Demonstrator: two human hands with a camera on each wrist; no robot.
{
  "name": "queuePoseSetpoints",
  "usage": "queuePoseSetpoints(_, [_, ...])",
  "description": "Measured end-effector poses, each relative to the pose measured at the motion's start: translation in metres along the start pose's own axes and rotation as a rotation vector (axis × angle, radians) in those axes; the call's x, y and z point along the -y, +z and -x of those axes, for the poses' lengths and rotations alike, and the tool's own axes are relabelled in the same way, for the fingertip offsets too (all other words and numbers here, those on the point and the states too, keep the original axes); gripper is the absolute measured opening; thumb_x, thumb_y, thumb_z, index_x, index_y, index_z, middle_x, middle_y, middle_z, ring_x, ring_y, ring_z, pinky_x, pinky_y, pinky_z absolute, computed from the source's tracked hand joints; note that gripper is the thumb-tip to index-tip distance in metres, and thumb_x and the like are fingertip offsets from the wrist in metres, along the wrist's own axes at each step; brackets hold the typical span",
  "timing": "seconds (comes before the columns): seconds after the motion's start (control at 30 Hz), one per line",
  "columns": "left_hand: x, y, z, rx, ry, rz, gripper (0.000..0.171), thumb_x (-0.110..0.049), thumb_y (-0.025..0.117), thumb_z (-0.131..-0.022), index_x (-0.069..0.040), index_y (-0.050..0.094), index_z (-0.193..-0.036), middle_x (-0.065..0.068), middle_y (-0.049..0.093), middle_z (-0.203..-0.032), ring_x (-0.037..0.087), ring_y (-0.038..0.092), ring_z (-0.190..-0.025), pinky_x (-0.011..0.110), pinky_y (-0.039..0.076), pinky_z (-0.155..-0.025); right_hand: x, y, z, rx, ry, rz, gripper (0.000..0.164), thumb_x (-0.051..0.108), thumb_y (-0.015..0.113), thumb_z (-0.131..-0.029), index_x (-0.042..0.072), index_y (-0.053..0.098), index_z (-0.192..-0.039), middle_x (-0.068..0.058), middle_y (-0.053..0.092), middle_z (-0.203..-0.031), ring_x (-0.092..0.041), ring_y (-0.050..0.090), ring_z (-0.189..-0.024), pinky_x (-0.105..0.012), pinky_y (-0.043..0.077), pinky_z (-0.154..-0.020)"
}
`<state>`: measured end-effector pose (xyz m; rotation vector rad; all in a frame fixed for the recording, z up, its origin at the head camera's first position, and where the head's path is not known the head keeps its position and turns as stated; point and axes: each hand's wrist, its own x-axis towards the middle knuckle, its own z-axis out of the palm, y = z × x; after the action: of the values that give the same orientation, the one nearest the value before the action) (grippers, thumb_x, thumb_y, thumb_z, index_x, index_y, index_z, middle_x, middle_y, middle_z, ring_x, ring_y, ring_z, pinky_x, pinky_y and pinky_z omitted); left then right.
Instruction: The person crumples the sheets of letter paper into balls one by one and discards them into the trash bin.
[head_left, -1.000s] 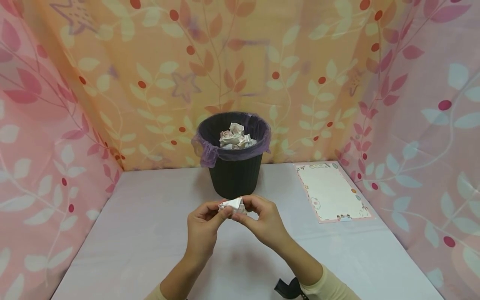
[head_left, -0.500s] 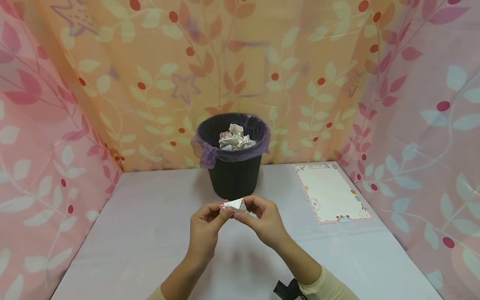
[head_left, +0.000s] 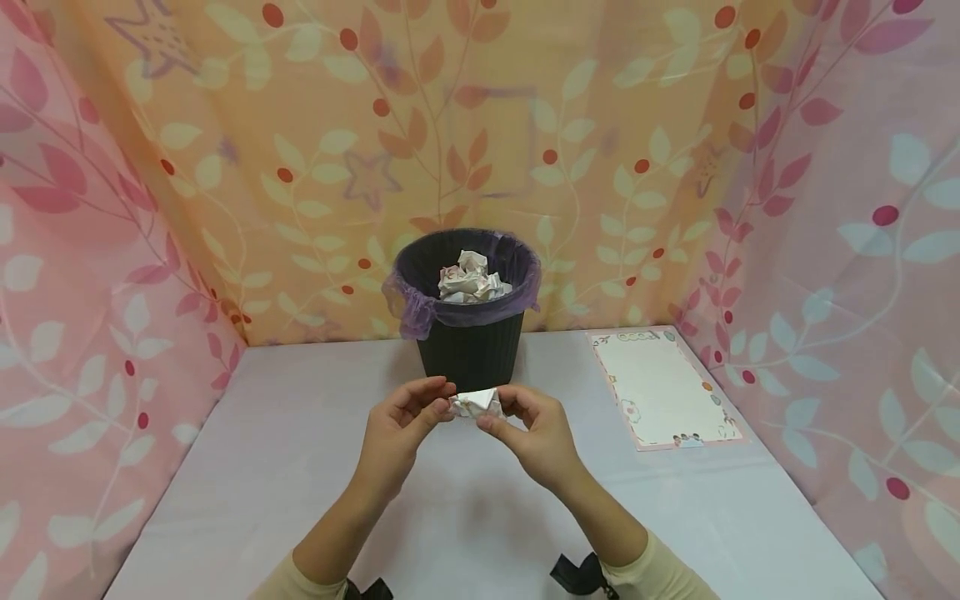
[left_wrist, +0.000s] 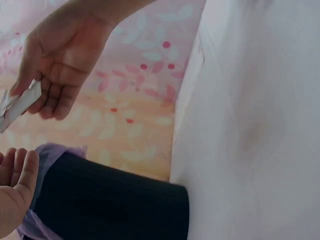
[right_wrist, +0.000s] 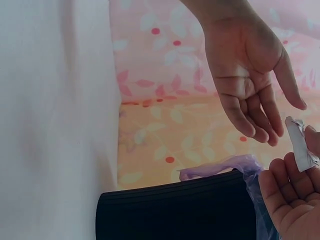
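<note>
A small folded, crumpled piece of white paper is held above the table, in front of the bin. My right hand pinches it between thumb and fingers; the same grip on the paper shows in the right wrist view. On the paper's other side is my left hand, its fingers loosely bent and holding nothing. A narrow gap parts the left hand from the paper in the right wrist view. The left wrist view has the left hand partly cut off at its edge.
Behind the hands stands a black bin lined with a purple bag. Crumpled paper fills its mouth. A sheet with a decorated border lies at the right on the white table. Patterned cloth encloses the table.
My left hand has let go of the paper and drawn slightly left. The right hand has shifted a little right and up with the paper still pinched.
</note>
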<state>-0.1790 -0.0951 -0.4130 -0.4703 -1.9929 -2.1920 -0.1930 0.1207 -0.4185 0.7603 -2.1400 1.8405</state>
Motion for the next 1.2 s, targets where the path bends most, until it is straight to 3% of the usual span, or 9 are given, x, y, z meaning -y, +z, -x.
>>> queuePoseSetpoints(0.23, [-0.013,-0.020,-0.022,-0.083,0.012,-0.141,0.037,-0.015,0.076,-0.094,-0.005,0.067,-0.129,0.009,0.068,-0.124,0.023,0.068,-0.111,0.024,0.056,-0.096,-0.002,-0.003,-0.001,-0.026,0.001,0.008,0.024,0.010,0.081,-0.088,0.006,0.073,-0.111,-0.007,0.070,-0.103,-0.020,0.065,-0.093,-0.030,0.058,-0.089])
queuePoseSetpoints(0.47, [-0.029,-0.040,-0.051,-0.149,0.052,-0.289,0.053,-0.022,0.079,-0.093,0.001,0.061,-0.137,0.021,0.062,-0.134,0.025,0.068,-0.114,0.019,0.056,-0.092,-0.005,-0.007,-0.002,-0.046,-0.016,0.013,0.025,0.012,0.082,-0.088,0.007,0.074,-0.111,-0.006,0.070,-0.104,-0.021,0.066,-0.094,-0.029,0.059,-0.087])
queuePoseSetpoints(0.57, [-0.034,-0.046,-0.063,-0.166,0.056,-0.384,0.058,-0.030,0.079,-0.092,-0.002,0.060,-0.139,0.017,0.061,-0.141,0.031,0.064,-0.121,0.026,0.056,-0.097,-0.005,-0.009,-0.003,-0.056,-0.024,0.005,0.025,0.010,0.082,-0.088,0.006,0.074,-0.111,-0.007,0.070,-0.105,-0.021,0.066,-0.094,-0.030,0.059,-0.088])
queuePoseSetpoints(0.73, [-0.043,-0.053,-0.086,-0.146,0.011,-0.453,0.074,-0.044,0.080,-0.088,-0.008,0.053,-0.147,0.009,0.052,-0.153,0.040,0.051,-0.137,0.049,0.050,-0.107,-0.004,-0.013,-0.005,-0.075,-0.021,-0.026,0.027,0.007,0.082,-0.087,0.003,0.073,-0.113,-0.010,0.070,-0.108,-0.021,0.067,-0.097,-0.029,0.058,-0.088])
queuePoseSetpoints(0.97, [-0.044,-0.066,-0.122,-0.090,-0.003,-0.601,0.094,-0.050,0.081,-0.086,-0.011,0.037,-0.159,0.010,0.034,-0.165,0.037,0.032,-0.151,0.053,0.031,-0.122,-0.004,-0.017,-0.007,-0.081,0.005,-0.039,0.029,0.005,0.081,-0.087,0.002,0.072,-0.115,-0.012,0.069,-0.110,-0.021,0.066,-0.099,-0.025,0.058,-0.088])
queuePoseSetpoints(1.1, [-0.041,-0.072,-0.139,-0.063,-0.054,-0.676,0.102,-0.058,0.079,-0.084,-0.019,0.028,-0.163,0.006,0.026,-0.169,0.037,0.027,-0.153,0.060,0.028,-0.121,-0.004,-0.018,-0.008,-0.087,0.012,-0.044,0.029,0.004,0.081,-0.086,0.001,0.072,-0.114,-0.012,0.069,-0.110,-0.020,0.066,-0.101,-0.026,0.058,-0.091])
queuePoseSetpoints(1.2, [-0.037,-0.077,-0.151,-0.042,-0.074,-0.697,0.106,-0.060,0.078,-0.084,-0.019,0.024,-0.164,0.005,0.022,-0.170,0.036,0.022,-0.155,0.062,0.024,-0.122,-0.005,-0.018,-0.009,-0.089,0.012,-0.049,0.029,0.003,0.081,-0.086,0.001,0.072,-0.114,-0.012,0.067,-0.111,-0.020,0.066,-0.102,-0.025,0.057,-0.092])
